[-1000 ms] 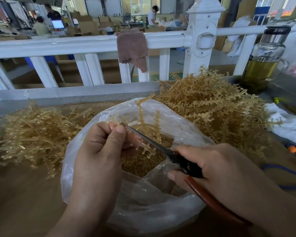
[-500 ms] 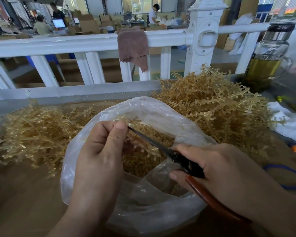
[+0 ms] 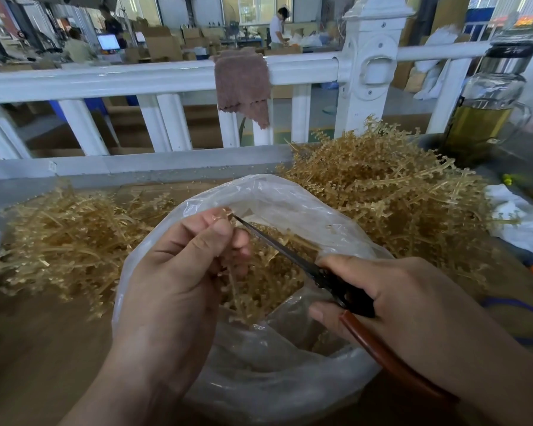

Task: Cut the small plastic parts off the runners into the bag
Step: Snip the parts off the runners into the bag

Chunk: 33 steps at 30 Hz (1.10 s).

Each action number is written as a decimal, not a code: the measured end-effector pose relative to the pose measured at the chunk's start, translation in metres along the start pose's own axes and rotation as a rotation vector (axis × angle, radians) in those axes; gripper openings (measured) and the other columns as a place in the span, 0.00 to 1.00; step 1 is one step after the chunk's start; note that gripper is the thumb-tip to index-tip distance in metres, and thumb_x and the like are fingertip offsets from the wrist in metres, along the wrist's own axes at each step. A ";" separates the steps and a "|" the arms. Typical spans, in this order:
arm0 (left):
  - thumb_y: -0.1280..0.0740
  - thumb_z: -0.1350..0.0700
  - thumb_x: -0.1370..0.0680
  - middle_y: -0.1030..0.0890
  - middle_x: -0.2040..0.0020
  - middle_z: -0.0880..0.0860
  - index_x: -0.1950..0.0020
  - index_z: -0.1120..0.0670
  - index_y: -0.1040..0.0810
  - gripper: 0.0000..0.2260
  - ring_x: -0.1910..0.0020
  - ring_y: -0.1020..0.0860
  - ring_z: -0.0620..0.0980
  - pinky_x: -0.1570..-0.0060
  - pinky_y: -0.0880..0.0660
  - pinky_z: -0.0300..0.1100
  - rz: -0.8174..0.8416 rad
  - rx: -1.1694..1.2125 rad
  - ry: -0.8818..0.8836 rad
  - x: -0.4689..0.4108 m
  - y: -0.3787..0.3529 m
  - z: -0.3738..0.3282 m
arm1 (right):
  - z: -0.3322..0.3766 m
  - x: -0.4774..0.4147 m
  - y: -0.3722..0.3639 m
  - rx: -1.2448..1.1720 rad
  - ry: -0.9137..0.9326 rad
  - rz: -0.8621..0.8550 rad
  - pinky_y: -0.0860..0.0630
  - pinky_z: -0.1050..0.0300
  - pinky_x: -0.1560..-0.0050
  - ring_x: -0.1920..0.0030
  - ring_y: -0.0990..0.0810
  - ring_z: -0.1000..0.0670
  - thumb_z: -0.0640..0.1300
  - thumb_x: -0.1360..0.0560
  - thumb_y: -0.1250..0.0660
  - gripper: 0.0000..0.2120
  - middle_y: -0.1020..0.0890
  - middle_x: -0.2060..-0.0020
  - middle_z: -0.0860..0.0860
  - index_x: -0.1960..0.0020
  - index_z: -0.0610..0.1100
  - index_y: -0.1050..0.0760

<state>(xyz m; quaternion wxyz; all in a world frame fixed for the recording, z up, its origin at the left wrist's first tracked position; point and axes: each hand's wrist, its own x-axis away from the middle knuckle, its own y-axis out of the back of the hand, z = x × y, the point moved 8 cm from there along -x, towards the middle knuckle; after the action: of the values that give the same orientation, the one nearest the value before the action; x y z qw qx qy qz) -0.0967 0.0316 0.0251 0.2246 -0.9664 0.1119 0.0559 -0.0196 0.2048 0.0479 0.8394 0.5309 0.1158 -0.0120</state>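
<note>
A clear plastic bag (image 3: 277, 373) stands open in front of me, with small amber parts (image 3: 271, 278) heaped inside. My left hand (image 3: 179, 272) pinches an amber runner (image 3: 237, 284) over the bag's mouth; the runner hangs down from the fingers into the bag. My right hand (image 3: 406, 302) grips scissors (image 3: 345, 287) with a black pivot and red-brown handles. Their thin blades point up-left, and the tip touches the runner at my left fingertips.
Two piles of amber runners flank the bag: a low left pile (image 3: 62, 241) and a taller right pile (image 3: 388, 192). A white railing (image 3: 166, 78) with a brown cloth (image 3: 243, 84) runs behind. A glass bottle (image 3: 486, 103) and white cloth (image 3: 523, 219) are at the right.
The runner stuck up above the bag rim a second ago; now it hangs down inside. My left hand has turned slightly, and the scissor tip stays at its fingertips.
</note>
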 end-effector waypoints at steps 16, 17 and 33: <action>0.34 0.59 0.26 0.18 0.61 0.56 0.64 0.50 0.20 0.08 0.61 0.17 0.49 0.61 0.19 0.41 -0.032 0.066 -0.010 -0.004 0.004 0.002 | 0.000 0.002 -0.003 -0.079 0.019 0.060 0.27 0.65 0.63 0.61 0.21 0.61 0.73 0.31 0.44 0.25 0.20 0.61 0.62 0.43 0.59 0.26; 0.34 0.59 0.26 0.18 0.62 0.55 0.64 0.50 0.20 0.09 0.61 0.17 0.48 0.61 0.19 0.41 -0.022 0.071 -0.015 -0.004 0.003 0.002 | 0.000 0.002 -0.005 -0.080 0.021 0.070 0.26 0.64 0.63 0.61 0.21 0.61 0.73 0.31 0.44 0.25 0.20 0.61 0.62 0.44 0.59 0.26; 0.35 0.59 0.24 0.18 0.61 0.55 0.64 0.51 0.20 0.10 0.62 0.20 0.48 0.60 0.20 0.41 -0.018 0.068 -0.092 -0.003 -0.002 0.001 | 0.001 0.002 -0.004 0.007 -0.003 0.038 0.28 0.67 0.65 0.59 0.22 0.63 0.74 0.32 0.47 0.26 0.21 0.64 0.65 0.42 0.62 0.29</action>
<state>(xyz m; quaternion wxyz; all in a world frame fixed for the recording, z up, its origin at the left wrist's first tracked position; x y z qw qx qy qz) -0.0991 0.0337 0.0257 0.2627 -0.9556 0.0946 0.0945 -0.0176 0.2019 0.0440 0.8379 0.5358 0.1041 0.0028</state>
